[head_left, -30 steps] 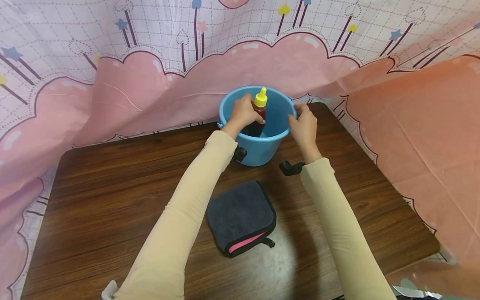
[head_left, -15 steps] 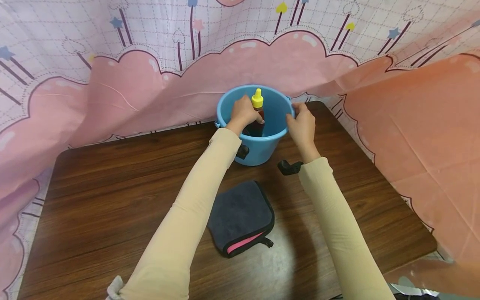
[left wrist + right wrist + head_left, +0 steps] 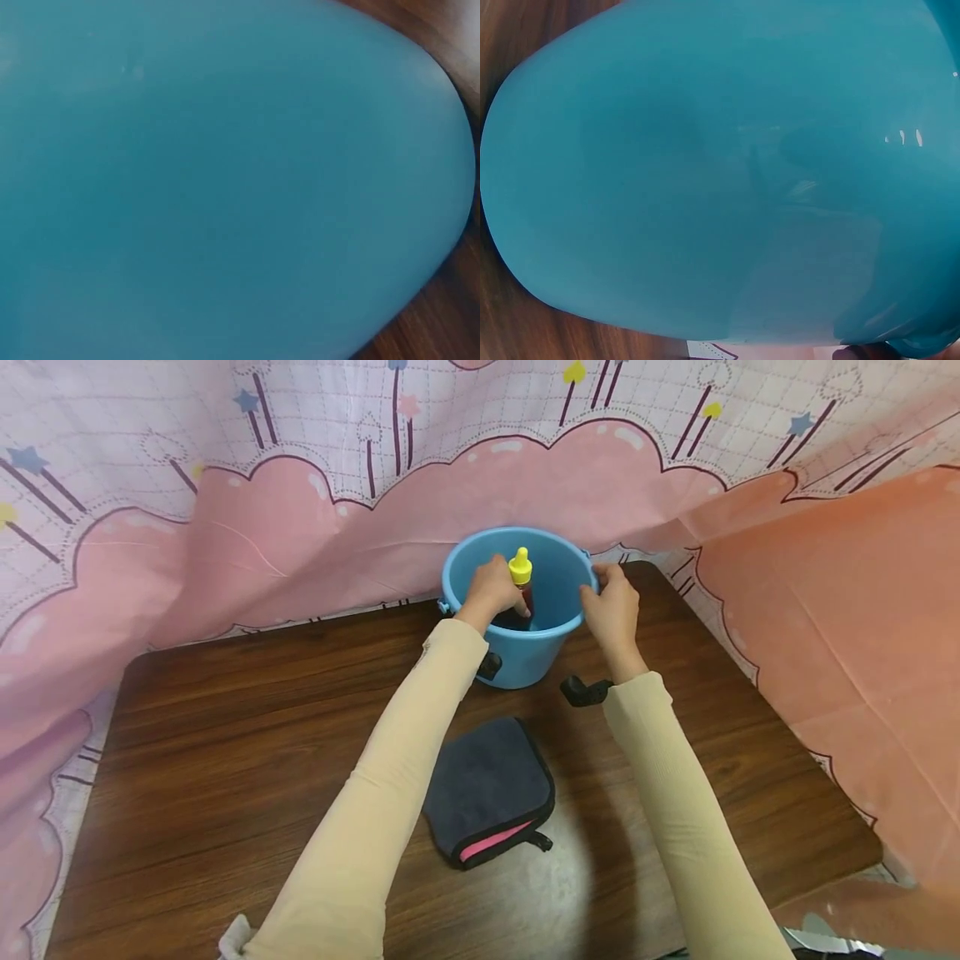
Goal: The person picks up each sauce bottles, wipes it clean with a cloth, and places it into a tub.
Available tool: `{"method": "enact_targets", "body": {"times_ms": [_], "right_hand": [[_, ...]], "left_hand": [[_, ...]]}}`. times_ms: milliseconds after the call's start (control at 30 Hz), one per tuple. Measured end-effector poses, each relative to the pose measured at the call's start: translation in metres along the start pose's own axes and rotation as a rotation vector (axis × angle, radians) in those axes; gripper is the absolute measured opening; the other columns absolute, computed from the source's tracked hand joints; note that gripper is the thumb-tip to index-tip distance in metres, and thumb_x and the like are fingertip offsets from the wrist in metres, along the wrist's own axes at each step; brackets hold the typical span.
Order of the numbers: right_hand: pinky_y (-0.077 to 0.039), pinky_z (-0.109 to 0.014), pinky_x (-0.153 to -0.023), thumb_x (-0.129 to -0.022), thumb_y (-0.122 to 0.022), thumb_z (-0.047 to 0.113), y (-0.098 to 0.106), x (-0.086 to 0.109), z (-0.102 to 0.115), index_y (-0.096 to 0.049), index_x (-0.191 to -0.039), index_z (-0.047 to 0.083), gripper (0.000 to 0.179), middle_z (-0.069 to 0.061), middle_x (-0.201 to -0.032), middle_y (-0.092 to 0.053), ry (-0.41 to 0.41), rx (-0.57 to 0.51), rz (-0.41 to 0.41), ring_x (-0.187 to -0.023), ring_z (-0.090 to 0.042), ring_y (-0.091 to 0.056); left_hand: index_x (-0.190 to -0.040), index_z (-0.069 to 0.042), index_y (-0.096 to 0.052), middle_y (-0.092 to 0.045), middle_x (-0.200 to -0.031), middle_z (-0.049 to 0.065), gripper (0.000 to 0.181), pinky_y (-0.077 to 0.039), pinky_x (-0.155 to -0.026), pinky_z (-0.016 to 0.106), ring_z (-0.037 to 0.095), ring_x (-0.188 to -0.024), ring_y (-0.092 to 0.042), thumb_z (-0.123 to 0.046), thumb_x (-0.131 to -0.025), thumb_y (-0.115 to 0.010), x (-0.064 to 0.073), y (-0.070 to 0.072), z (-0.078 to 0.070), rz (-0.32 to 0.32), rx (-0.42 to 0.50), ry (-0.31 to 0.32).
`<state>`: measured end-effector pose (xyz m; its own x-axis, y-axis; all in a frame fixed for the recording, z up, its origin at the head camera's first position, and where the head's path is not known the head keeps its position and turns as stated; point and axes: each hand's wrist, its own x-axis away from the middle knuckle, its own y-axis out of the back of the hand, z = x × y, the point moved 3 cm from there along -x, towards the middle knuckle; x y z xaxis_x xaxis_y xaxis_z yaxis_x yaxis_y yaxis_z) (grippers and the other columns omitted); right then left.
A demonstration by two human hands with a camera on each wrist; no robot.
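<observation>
A blue bucket (image 3: 525, 662) stands at the back of the table in the head view. Inside it is a dark red squeeze bottle with a yellow nozzle cap (image 3: 520, 568). My left hand (image 3: 495, 588) reaches over the near-left rim and grips the bottle's body; the fingers on its far side are hidden. On the right, my right hand (image 3: 613, 608) pinches the bucket's rim, thumb toward the inside. The bucket's outer wall (image 3: 240, 172) fills most of the left wrist view. The right wrist view likewise shows mainly the bucket wall (image 3: 675, 172).
A folded dark grey cloth (image 3: 491, 789) with black edging and a pink inner side lies on the brown wooden table (image 3: 247, 752) in front of the bucket. Behind and to the right hangs a patterned pink curtain (image 3: 405, 552).
The bottle's yellow cap sits slightly lower in the bucket than a second ago, with my left hand still on the bottle. My right hand stays at the rim.
</observation>
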<state>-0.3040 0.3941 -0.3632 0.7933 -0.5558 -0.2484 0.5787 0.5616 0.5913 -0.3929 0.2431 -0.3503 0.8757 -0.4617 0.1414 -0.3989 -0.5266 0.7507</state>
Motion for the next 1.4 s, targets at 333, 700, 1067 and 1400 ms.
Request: {"method": "enact_targets", "body": {"times_ms": [333,700,1067,1400], "right_hand": [[-0.05,-0.044,-0.087,-0.092,-0.056,0.009,-0.005,0.004,-0.001,-0.05,-0.129,-0.005,0.04,-0.022,-0.117,-0.06,0.009,-0.013,0.007,-0.104,-0.032,-0.059],[-0.051,-0.045,-0.086,-0.092,-0.055,0.009,-0.009,0.006,0.004,-0.05,-0.129,-0.004,0.04,-0.021,-0.117,-0.06,0.006,-0.024,0.02,-0.103,-0.033,-0.059],[-0.05,-0.046,-0.086,-0.094,-0.055,0.012,0.0,0.001,0.002,-0.05,-0.13,-0.002,0.039,-0.022,-0.116,-0.06,0.007,-0.018,0.003,-0.102,-0.033,-0.058],[-0.05,-0.046,-0.084,-0.094,-0.054,0.015,0.003,0.002,-0.003,-0.05,-0.131,-0.002,0.041,-0.023,-0.114,-0.06,-0.005,-0.012,0.016,-0.099,-0.033,-0.059]], "left_hand": [[-0.123,0.001,-0.05,-0.058,-0.116,0.011,0.059,-0.044,-0.088,0.034,0.024,-0.102,-0.054,-0.025,-0.078,-0.078,-0.001,0.004,0.007,0.055,-0.012,-0.041],[-0.122,0.001,-0.053,-0.06,-0.116,0.011,0.054,-0.044,-0.09,0.034,0.022,-0.101,-0.054,-0.025,-0.08,-0.076,0.004,0.012,0.01,0.053,-0.04,-0.072],[-0.117,-0.001,-0.059,-0.063,-0.111,0.008,0.05,-0.046,-0.085,0.03,0.02,-0.101,-0.056,-0.029,-0.079,-0.077,0.02,0.031,0.002,0.004,0.0,-0.128],[-0.119,-0.004,-0.054,-0.06,-0.115,0.008,0.044,-0.045,-0.091,0.029,0.018,-0.109,-0.055,-0.026,-0.085,-0.071,0.064,0.042,0.01,-0.043,0.206,-0.217]]}}
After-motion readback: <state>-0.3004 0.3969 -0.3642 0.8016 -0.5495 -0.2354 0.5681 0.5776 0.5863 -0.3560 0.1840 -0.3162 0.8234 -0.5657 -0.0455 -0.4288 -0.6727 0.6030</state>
